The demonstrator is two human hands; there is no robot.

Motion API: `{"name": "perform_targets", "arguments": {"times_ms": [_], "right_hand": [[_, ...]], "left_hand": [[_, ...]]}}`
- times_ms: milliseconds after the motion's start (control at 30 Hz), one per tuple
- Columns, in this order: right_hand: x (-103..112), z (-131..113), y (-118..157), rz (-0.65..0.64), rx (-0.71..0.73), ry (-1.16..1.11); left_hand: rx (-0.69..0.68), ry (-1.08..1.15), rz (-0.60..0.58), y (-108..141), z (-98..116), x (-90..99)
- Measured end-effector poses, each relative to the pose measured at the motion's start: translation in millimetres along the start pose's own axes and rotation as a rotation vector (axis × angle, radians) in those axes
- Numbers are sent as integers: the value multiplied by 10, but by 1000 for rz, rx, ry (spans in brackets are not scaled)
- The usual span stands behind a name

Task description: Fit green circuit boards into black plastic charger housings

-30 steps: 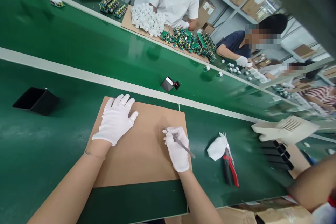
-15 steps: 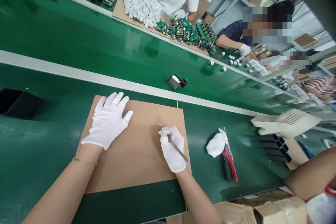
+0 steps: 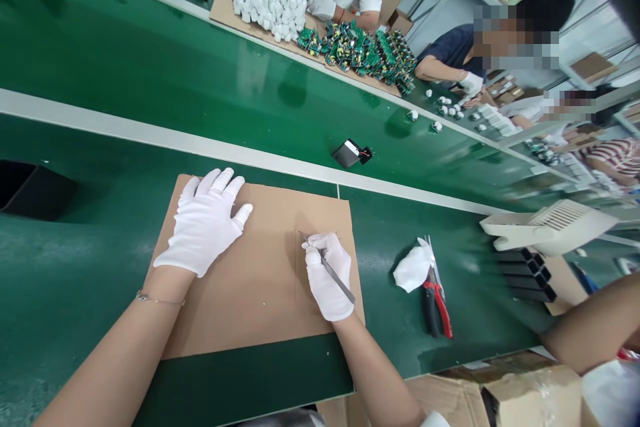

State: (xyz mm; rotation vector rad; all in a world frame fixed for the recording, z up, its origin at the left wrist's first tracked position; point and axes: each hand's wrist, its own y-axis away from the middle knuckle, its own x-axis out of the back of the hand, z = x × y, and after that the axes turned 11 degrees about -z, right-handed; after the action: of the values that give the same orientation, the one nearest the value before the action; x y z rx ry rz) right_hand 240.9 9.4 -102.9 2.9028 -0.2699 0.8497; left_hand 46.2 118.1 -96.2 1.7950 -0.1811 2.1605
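Note:
A flat brown cardboard sheet (image 3: pixel 250 307) lies on the green bench. My left hand (image 3: pixel 203 223), in a white glove, rests flat on its left part with the fingers spread. Near the sheet's right edge, my gloved right hand (image 3: pixel 327 277) grips a slim grey metal tool (image 3: pixel 339 281) like a pen. The tool's pointed tip is at the cardboard, beside a thin, straight, upright line on the sheet. Whether the tip touches cannot be made out. Fingers partly cover the tool, and its exact kind is unclear.
Pliers (image 3: pixel 436 307) with red and black handles lie right of the sheet against a crumpled white piece (image 3: pixel 413 270). A black case (image 3: pixel 35 190) stands at left. A black part with wires (image 3: pixel 350 153) lies on the green belt beyond the pale rail (image 3: pixel 270 161). Co-workers sit opposite.
The black part on the belt has shifted right. The tool remains in my right hand, and my left hand stays on the cardboard. The view has tilted slightly.

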Motion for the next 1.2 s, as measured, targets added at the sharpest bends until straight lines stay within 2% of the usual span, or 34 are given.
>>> {"name": "perform_targets", "arguments": {"times_ms": [200, 433, 600, 800, 967, 1200], "right_hand": [[-9, 49, 3, 37, 19, -61], [2, 11, -12, -41, 79, 173], [-4, 16, -15, 28, 40, 14], [-1, -18, -26, -18, 38, 32], [11, -33, -29, 22, 22, -62], [-4, -26, -41, 8, 48, -60]], "left_hand": [[-6, -15, 28, -4, -21, -42], [-5, -15, 12, -2, -11, -15], [0, -19, 1, -2, -14, 0], [-22, -26, 14, 4, -30, 8], [-22, -14, 21, -5, -33, 19], [-35, -10, 50, 4, -38, 14]]}}
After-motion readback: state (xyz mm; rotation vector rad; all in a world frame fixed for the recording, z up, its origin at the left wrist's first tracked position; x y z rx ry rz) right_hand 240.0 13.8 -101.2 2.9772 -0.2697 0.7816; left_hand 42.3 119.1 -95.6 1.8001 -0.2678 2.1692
